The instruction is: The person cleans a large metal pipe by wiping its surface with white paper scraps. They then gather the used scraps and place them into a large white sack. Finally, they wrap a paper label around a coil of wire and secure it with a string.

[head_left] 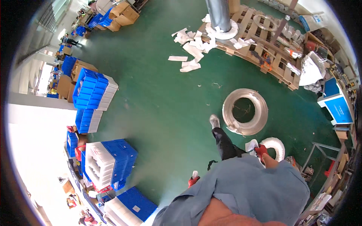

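Note:
My left hand (193, 182), in a red glove, is low at my left side, closed round a small white piece (195, 174) that sticks up from it. What kind of piece it is, I cannot make out. On my right, my red-gloved right hand (261, 151) is closed on a white sheet-like piece (252, 145). Right beside that hand is a white wrapped ring-shaped coil (279, 150), partly hidden by my hand and arm; I cannot tell whether they touch. A larger pale coil (260, 113) lies flat on the floor ahead of my foot.
Ahead stands a wooden pallet (247, 47) bearing a dark grey column-like cylinder (218, 15), with white scraps (194, 51) strewn beside it. Stacked blue and white crates (122, 158) line the left. A metal frame (326, 147) and a cluttered bench are at right. Green floor (162, 105) lies between.

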{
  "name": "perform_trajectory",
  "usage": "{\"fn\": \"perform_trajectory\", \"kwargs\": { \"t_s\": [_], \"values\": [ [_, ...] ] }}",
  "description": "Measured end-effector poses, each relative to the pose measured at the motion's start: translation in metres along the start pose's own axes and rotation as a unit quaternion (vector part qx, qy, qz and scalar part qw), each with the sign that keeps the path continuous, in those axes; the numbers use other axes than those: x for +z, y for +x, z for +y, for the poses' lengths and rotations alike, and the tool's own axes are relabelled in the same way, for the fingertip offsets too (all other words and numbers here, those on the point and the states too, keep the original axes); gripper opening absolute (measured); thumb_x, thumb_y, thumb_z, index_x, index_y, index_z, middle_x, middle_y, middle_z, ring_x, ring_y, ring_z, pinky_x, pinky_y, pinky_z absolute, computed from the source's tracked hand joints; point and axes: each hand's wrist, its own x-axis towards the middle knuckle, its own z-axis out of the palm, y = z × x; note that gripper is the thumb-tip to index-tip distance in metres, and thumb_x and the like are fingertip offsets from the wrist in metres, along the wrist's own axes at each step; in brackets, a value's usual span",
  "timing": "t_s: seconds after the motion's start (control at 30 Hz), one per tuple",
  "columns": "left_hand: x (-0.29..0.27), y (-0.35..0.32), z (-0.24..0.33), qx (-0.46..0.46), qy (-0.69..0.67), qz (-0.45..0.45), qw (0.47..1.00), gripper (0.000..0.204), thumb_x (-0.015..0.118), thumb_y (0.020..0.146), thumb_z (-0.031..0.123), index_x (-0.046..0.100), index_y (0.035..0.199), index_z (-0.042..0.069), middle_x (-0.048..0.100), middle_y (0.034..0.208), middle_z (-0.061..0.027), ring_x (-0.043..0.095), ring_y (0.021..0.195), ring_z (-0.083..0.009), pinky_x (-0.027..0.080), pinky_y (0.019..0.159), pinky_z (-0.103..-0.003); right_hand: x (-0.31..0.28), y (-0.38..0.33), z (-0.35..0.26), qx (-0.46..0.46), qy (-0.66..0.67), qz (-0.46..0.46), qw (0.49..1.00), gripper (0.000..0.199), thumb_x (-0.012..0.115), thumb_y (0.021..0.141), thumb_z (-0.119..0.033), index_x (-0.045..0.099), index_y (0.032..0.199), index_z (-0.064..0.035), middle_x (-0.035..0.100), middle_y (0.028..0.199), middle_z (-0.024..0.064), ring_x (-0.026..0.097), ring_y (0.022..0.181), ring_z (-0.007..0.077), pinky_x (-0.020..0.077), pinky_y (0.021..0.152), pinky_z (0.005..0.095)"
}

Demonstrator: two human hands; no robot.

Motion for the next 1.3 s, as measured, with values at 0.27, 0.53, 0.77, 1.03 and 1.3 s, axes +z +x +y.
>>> {"fn": "perform_trajectory", "kwargs": {
  "t_s": [0.27,0.53,0.77,1.03,1.3],
  "values": [
    [-0.087,0.086,0.262,0.040,-0.012,0.060,0.997,0.045,0.073,0.072,0.022,0.063,0.109,-0.001,0.068,0.092,-0.0115,0.062,0.078,-0.0193,0.050,0.068,-0.036,-0.005,0.084,-0.268,-0.222,-0.111,0.023,0.968,0.044,0.061,0.076,-0.030,0.063,0.108,0.0004,0.064,0.102,0.0259,0.061,0.100,0.0391,0.0494,0.083,0.0433],
    [-0.117,0.190,0.571,0.167,-0.365,-0.133,0.906,0.036,0.062,0.084,0.008,0.054,0.118,0.000,0.063,0.101,-0.0080,0.062,0.086,-0.0201,0.051,0.077,-0.032,0.015,0.100,-0.623,-0.402,0.012,0.029,0.915,0.043,0.062,0.081,-0.033,0.062,0.113,-0.0045,0.066,0.102,0.0199,0.063,0.095,0.0366,0.0490,0.082,0.0426],
    [-0.040,0.259,0.788,0.102,-0.297,-0.397,0.863,0.040,0.063,0.085,0.016,0.053,0.120,0.000,0.063,0.103,-0.0073,0.062,0.091,-0.0192,0.051,0.081,-0.033,0.075,0.084,-0.753,-0.496,-0.095,0.055,0.861,0.038,0.066,0.073,-0.025,0.058,0.106,-0.0080,0.061,0.096,0.0164,0.061,0.087,0.0340,0.0492,0.074,0.0475],
    [0.004,0.389,0.868,0.084,-0.179,-0.193,0.961,0.038,0.070,0.076,0.014,0.061,0.108,-0.003,0.065,0.097,-0.0084,0.063,0.083,-0.0204,0.051,0.072,-0.033,0.015,0.198,-0.830,-0.370,0.168,-0.196,0.893,0.049,0.067,0.078,-0.033,0.059,0.114,-0.0011,0.065,0.103,0.0174,0.061,0.097,0.0317,0.0475,0.086,0.0393],
    [-0.018,0.433,0.888,0.000,-0.113,-0.029,0.993,0.033,0.066,0.077,0.012,0.062,0.107,-0.002,0.065,0.089,-0.0086,0.063,0.073,-0.0196,0.051,0.059,-0.031,-0.098,0.547,-0.859,-0.042,0.092,0.109,0.989,0.075,0.072,0.071,-0.050,0.051,0.118,0.0042,0.057,0.119,0.0258,0.057,0.111,0.0356,0.0454,0.092,0.0425]
  ]
}}
